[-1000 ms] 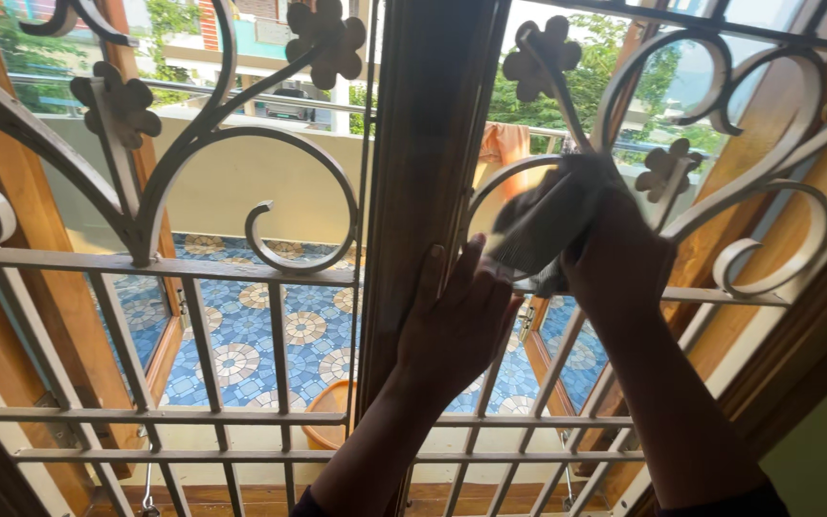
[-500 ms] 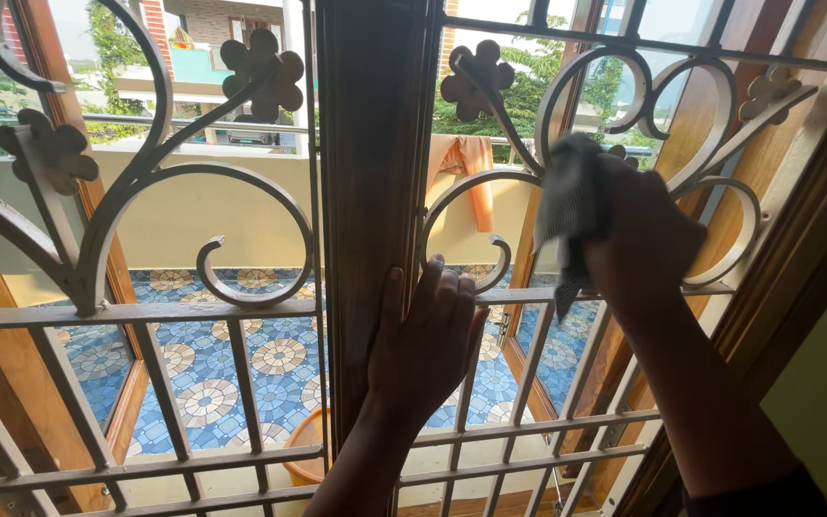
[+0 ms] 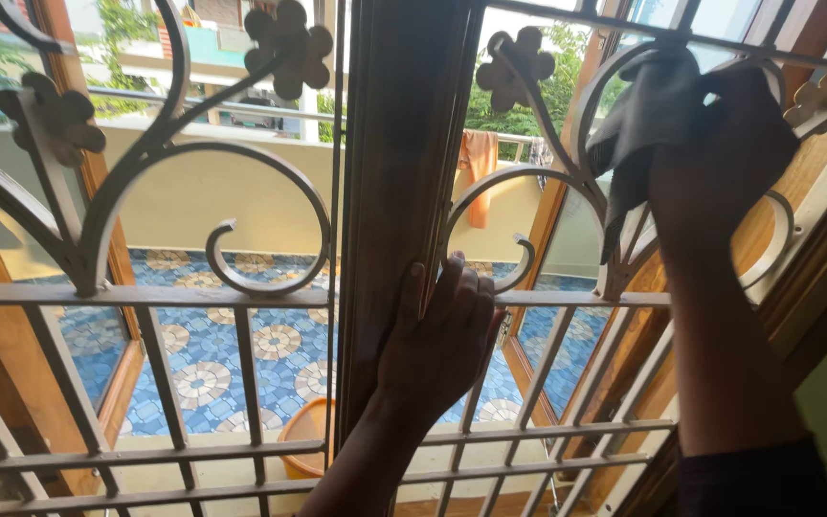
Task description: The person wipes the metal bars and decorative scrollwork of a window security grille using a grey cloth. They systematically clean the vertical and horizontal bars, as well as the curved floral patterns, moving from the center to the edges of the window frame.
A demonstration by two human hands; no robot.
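My right hand (image 3: 720, 144) grips a grey cloth (image 3: 638, 120) and presses it against the upper scrolls of the pale metal window grille (image 3: 567, 177) at the top right. My left hand (image 3: 442, 340) lies flat with its fingers spread on the wooden centre post (image 3: 399, 144), where the grille's horizontal bar meets it. Both forearms rise from the bottom of the head view.
The grille's left half (image 3: 145, 191) has curled scrolls and flower shapes, with straight bars below. Wooden window frames stand at the far left and right (image 3: 815, 287). Outside lie a blue patterned tile balcony floor (image 3: 270, 345), an orange tub (image 3: 303, 431) and an orange cloth (image 3: 479, 172) hanging on the parapet.
My right hand has carried the cloth up and to the right along the scrolls. My left hand has stayed on the centre post.
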